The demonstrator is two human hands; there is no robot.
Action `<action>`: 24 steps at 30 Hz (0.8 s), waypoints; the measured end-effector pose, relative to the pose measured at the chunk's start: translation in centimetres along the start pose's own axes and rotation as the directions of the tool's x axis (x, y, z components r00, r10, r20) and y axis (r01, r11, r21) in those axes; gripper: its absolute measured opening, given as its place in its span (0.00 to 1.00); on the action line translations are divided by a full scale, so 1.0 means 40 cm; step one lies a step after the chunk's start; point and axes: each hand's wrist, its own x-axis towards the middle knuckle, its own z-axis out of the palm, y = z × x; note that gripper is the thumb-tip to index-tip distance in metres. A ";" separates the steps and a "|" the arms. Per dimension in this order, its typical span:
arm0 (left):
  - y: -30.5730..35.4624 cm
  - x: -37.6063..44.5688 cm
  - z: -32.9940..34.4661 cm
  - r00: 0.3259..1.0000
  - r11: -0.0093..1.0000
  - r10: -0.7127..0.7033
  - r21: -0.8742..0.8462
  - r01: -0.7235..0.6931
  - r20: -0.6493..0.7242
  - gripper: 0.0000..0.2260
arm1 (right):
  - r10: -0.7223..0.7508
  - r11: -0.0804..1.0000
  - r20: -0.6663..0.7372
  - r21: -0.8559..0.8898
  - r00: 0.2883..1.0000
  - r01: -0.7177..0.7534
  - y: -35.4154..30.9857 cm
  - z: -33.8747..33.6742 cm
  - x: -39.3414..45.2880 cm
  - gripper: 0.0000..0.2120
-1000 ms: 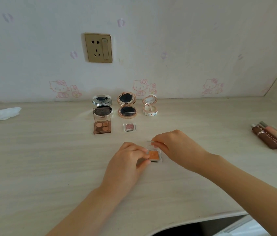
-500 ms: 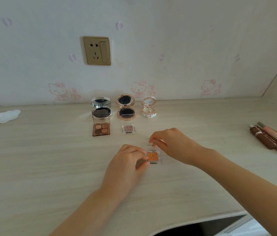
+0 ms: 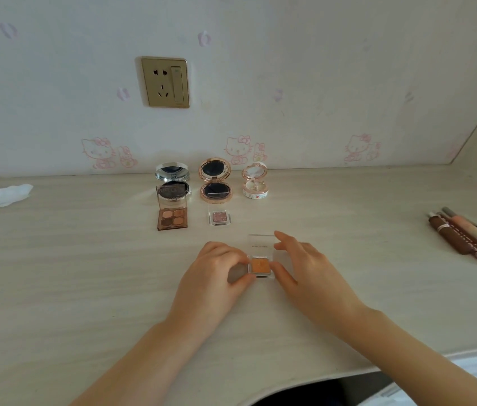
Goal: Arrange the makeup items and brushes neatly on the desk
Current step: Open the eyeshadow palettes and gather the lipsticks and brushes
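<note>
A small clear case with an orange eyeshadow pan (image 3: pixel 259 265) lies on the desk, its clear lid standing open. My left hand (image 3: pixel 216 273) pinches the case's left side. My right hand (image 3: pixel 307 271) touches its right side with the thumb, fingers spread beside the lid. Behind stand three open round compacts: silver (image 3: pixel 172 177), rose-gold (image 3: pixel 216 181) and white floral (image 3: pixel 255 183). In front of them lie a brown four-pan palette (image 3: pixel 172 216) and a clear pink glitter shadow (image 3: pixel 220 217), both open.
A bundle of brown and pink tubes and pencils (image 3: pixel 465 235) lies at the right edge. A crumpled white tissue (image 3: pixel 1 195) sits far left. The wall with a gold socket (image 3: pixel 165 82) rises behind the desk (image 3: pixel 84 273), whose front edge curves at lower right.
My right hand has lifted the orange shadow's clear lid from nearly shut to upright, then spread its fingers. My left hand kept hold of the case's base.
</note>
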 end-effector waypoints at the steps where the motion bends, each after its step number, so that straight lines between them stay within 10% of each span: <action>1: -0.001 0.000 -0.001 1.000 1.000 -0.012 0.006 0.012 -0.004 0.09 | 0.017 1.000 -0.003 0.016 1.000 -0.017 0.001 0.003 -0.003 0.26; 24: -0.019 0.083 0.042 0.994 0.985 0.041 0.165 -0.058 0.105 0.08 | -0.029 0.997 0.054 -0.064 0.998 0.032 0.051 0.031 0.073 0.17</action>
